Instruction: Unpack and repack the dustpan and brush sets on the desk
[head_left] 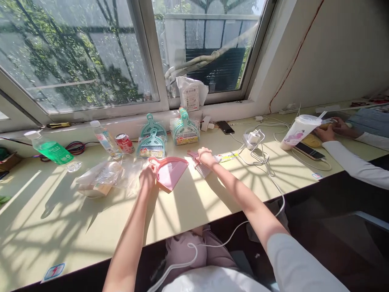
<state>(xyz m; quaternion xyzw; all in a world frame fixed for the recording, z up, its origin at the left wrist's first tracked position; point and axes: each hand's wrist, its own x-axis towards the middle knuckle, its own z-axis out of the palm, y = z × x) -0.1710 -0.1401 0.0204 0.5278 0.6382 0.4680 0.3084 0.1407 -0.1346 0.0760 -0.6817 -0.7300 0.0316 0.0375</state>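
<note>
My left hand (148,177) is closed on the edge of a pink mini dustpan (170,172) that lies on the pale yellow desk (194,202). To its right, my right hand (205,157) is closed on a small pink brush (199,164) with pale bristles, held just above the desk. Behind them stand teal dustpan-and-brush sets (151,145) with card labels, and another teal set (185,130) further right.
A clear plastic bag (100,178), a green bottle (48,148), a clear bottle (104,138) and a red can (124,142) lie left. A phone (225,127), charger and white cables (258,150) lie right. Another person's hands (331,129) rest by a lidded cup (299,130).
</note>
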